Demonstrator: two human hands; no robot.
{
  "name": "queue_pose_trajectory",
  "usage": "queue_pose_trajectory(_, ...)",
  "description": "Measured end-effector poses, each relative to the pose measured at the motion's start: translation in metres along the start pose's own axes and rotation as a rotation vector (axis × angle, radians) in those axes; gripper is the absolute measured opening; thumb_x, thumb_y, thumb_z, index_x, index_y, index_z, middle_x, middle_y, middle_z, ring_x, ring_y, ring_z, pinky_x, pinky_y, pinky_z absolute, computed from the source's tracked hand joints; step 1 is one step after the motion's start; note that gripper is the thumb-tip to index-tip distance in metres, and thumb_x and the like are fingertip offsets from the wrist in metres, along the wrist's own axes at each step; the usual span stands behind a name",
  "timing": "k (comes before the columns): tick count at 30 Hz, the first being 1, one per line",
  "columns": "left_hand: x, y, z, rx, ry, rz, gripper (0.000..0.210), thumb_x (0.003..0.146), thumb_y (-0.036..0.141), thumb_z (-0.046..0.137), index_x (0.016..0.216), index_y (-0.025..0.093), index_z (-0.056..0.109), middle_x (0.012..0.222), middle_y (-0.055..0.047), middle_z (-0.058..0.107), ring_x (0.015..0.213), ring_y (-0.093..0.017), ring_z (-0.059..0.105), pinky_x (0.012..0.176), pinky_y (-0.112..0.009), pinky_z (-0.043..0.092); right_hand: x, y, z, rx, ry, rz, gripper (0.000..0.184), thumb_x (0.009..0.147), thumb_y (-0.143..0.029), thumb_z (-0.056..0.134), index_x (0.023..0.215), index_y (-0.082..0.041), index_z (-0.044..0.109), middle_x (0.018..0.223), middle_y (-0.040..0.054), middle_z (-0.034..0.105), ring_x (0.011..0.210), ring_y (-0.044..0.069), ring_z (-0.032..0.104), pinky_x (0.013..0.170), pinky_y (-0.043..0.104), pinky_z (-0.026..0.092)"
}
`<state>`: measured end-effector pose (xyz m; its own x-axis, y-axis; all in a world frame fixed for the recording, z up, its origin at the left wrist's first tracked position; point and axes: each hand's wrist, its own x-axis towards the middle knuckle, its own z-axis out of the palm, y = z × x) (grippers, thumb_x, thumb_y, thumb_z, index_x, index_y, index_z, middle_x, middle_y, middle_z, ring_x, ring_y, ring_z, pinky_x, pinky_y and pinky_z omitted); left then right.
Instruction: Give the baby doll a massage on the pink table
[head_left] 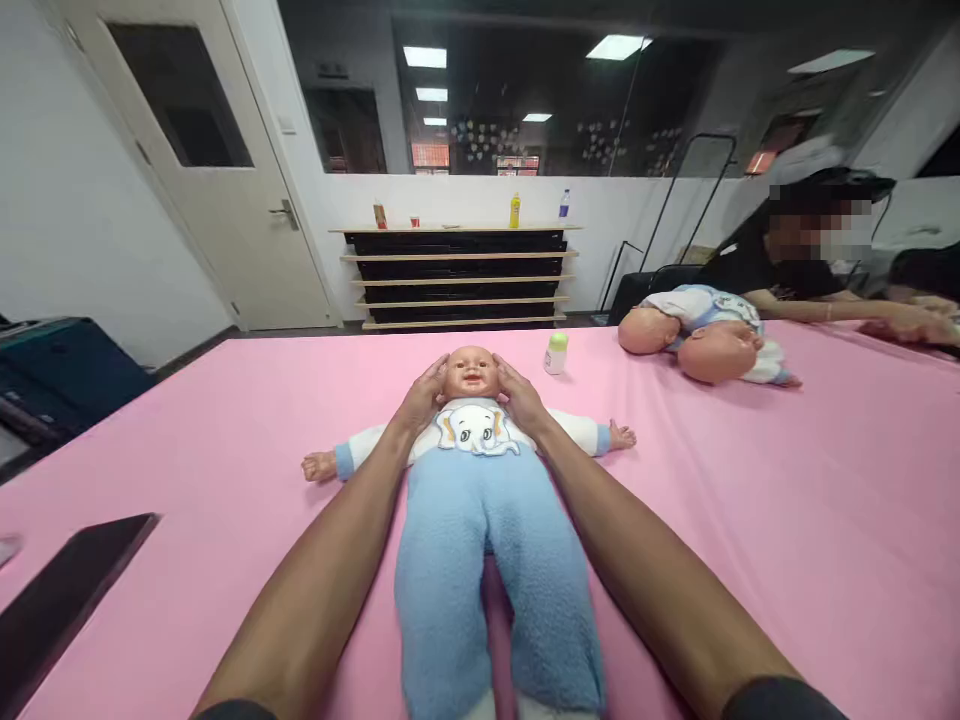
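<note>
Fingers [431, 374] of both hands: extended, unclenched, laid along the two sides of the head of a baby doll [480, 490]. Left hand [420, 402] and right hand [523, 396] cradle the head between them; from where I stand, the pressure applied cannot be told.

Doll position: on its back on a pink cover [225, 420], face up, legs toward the person, arms spread. Clothing: light blue trousers and a white top with blue cuffs and an elephant motif. The person's forearms pass along either side of the trunk.

Left of the doll's legs, a dark flat object [75, 585] lies on the cover. Just beyond the right hand, beside the doll's head, a white bottle [555, 357] with a green cap stands upright. Farther right of the doll, two more dolls [649, 330] lie together — heads toward the first. Behind them, a co-worker in black [739, 250] leans over the cover.

Well beyond the doll's head, a low shelf unit [461, 257] carries several items — a yellow bottle [514, 211] among them. Far left of the doll, a door [262, 270] is closed.
</note>
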<state>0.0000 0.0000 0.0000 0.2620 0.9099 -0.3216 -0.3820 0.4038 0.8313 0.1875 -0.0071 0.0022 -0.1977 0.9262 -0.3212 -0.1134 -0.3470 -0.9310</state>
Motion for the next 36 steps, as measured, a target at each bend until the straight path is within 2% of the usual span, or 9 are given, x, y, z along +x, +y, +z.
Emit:
queue_pose_trajectory(2, -0.0009, -0.0045, -0.0028, 0.107, 0.015, 0.025, 0.094, 0.069, 0.039, 0.079, 0.148, 0.023, 0.031, 0.149, -0.011, 0.036, 0.132, -0.028, 0.046, 0.110, -0.039, 0.044, -0.0021, 0.0000, 0.0011, -0.061, 0.005, -0.041, 0.101, 0.074, -0.061, 0.069, 0.154, -0.022, 0.022, 0.149, 0.0041, 0.033, 0.138, 0.023, 0.037, 0.115, 0.036, 0.039)
queue_pose_trajectory(5, -0.0019, -0.0078, -0.0058, 0.190, 0.017, 0.046, 0.106, 0.060, 0.030, 0.085, 0.149, 0.024, 0.028, 0.151, -0.010, 0.034, 0.134, -0.029, 0.043, 0.112, -0.041, 0.042, -0.0047, -0.0002, 0.0016, -0.112, 0.002, -0.076, 0.112, 0.066, -0.053, 0.080, 0.155, -0.022, 0.019, 0.149, 0.0046, 0.033, 0.137, 0.024, 0.039, 0.115, 0.034, 0.039)
queue_pose_trajectory(11, -0.0009, -0.0050, -0.0101, 0.068, -0.013, 0.000, 0.093, 0.073, 0.036, 0.076, 0.151, 0.025, 0.027, 0.151, -0.009, 0.034, 0.136, -0.027, 0.042, 0.115, -0.041, 0.037, -0.0030, 0.0019, -0.0019, -0.054, -0.006, -0.066, 0.092, 0.077, -0.054, 0.071, 0.152, -0.025, 0.028, 0.149, 0.0016, 0.035, 0.133, 0.020, 0.044, 0.112, 0.032, 0.042)
queue_pose_trajectory(17, 0.0006, -0.0054, -0.0089, -0.021, 0.006, -0.018, 0.082, 0.079, 0.042, 0.071, 0.149, 0.024, 0.032, 0.148, -0.009, 0.039, 0.131, -0.024, 0.048, 0.112, -0.036, 0.042, 0.0020, 0.0037, -0.0012, 0.014, 0.008, -0.025, 0.078, 0.089, -0.065, 0.047, 0.153, -0.024, 0.027, 0.147, 0.0031, 0.037, 0.130, 0.019, 0.048, 0.109, 0.036, 0.045)
queue_pose_trajectory(19, -0.0002, -0.0063, -0.0078, 0.039, 0.005, 0.001, 0.084, 0.077, 0.043, 0.072, 0.149, 0.025, 0.033, 0.147, -0.009, 0.039, 0.130, -0.025, 0.048, 0.112, -0.039, 0.042, 0.0004, 0.0028, -0.0001, -0.038, 0.014, -0.051, 0.085, 0.085, -0.064, 0.056, 0.153, -0.023, 0.025, 0.147, 0.0032, 0.036, 0.134, 0.021, 0.043, 0.113, 0.035, 0.042)
queue_pose_trajectory(22, -0.0016, -0.0080, -0.0070, 0.176, 0.012, 0.057, 0.100, 0.065, 0.034, 0.083, 0.149, 0.026, 0.030, 0.149, -0.009, 0.036, 0.134, -0.028, 0.044, 0.113, -0.043, 0.040, -0.0033, 0.0017, 0.0019, -0.138, 0.015, -0.091, 0.107, 0.070, -0.056, 0.075, 0.155, -0.022, 0.020, 0.148, 0.0038, 0.035, 0.140, 0.023, 0.035, 0.119, 0.035, 0.034)
queue_pose_trajectory(24, -0.0022, -0.0087, -0.0071, 0.222, 0.034, 0.082, 0.105, 0.062, 0.030, 0.085, 0.150, 0.026, 0.028, 0.150, -0.010, 0.035, 0.135, -0.029, 0.042, 0.114, -0.044, 0.038, -0.0050, 0.0014, 0.0030, -0.172, 0.019, -0.101, 0.111, 0.067, -0.054, 0.079, 0.155, -0.022, 0.018, 0.149, 0.0036, 0.033, 0.140, 0.024, 0.034, 0.119, 0.036, 0.033)
queue_pose_trajectory(31, -0.0025, -0.0070, -0.0088, 0.137, 0.000, 0.075, 0.087, 0.074, 0.033, 0.075, 0.149, 0.024, 0.031, 0.151, -0.008, 0.035, 0.138, -0.027, 0.040, 0.117, -0.042, 0.034, -0.0055, -0.0002, -0.0003, -0.111, 0.013, -0.081, 0.094, 0.077, -0.056, 0.070, 0.153, -0.024, 0.026, 0.148, 0.0022, 0.035, 0.134, 0.021, 0.042, 0.113, 0.034, 0.040)
queue_pose_trajectory(36, -0.0019, -0.0040, -0.0057, 0.024, -0.026, 0.006, 0.086, 0.078, 0.034, 0.072, 0.151, 0.023, 0.027, 0.150, -0.009, 0.036, 0.135, -0.026, 0.044, 0.116, -0.041, 0.037, -0.0009, 0.0017, -0.0018, -0.058, 0.014, -0.050, 0.083, 0.085, -0.062, 0.058, 0.152, -0.025, 0.028, 0.146, 0.0011, 0.038, 0.131, 0.019, 0.046, 0.111, 0.034, 0.043)
